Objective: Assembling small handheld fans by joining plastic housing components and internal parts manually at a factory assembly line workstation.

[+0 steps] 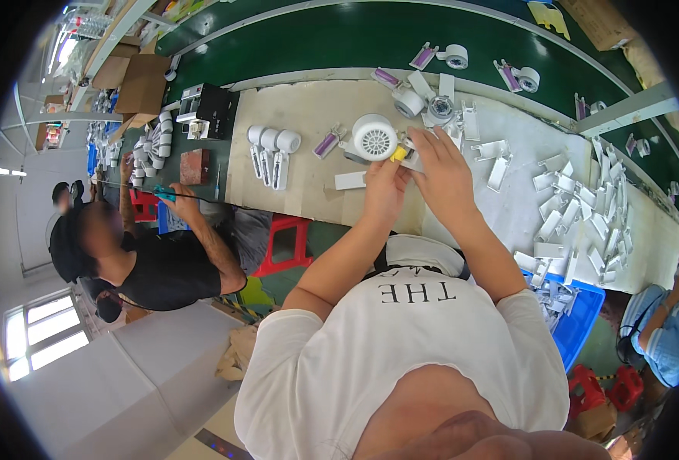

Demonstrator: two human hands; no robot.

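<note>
On the left, a co-worker (178, 268) holds a teal tool (164, 193); farther along stand a black machine (215, 115) and a red-brown block (194, 166). Three white units (269, 139) lie side by side on the table (316, 107), then a purple-and-white part (327, 144) and, nearer, a flat white piece (349, 181). Right of these sits the round grille (375, 140). The left hand (386, 192) curls at the yellow piece (398, 154) by the grille's near right edge; the right hand (440, 165) bends its fingers just beside it. Covered fingertips leave it impossible to tell what either grasps. Farther right spread loose white parts (562, 201), with a blue bin (582, 322) at the near edge.
</note>
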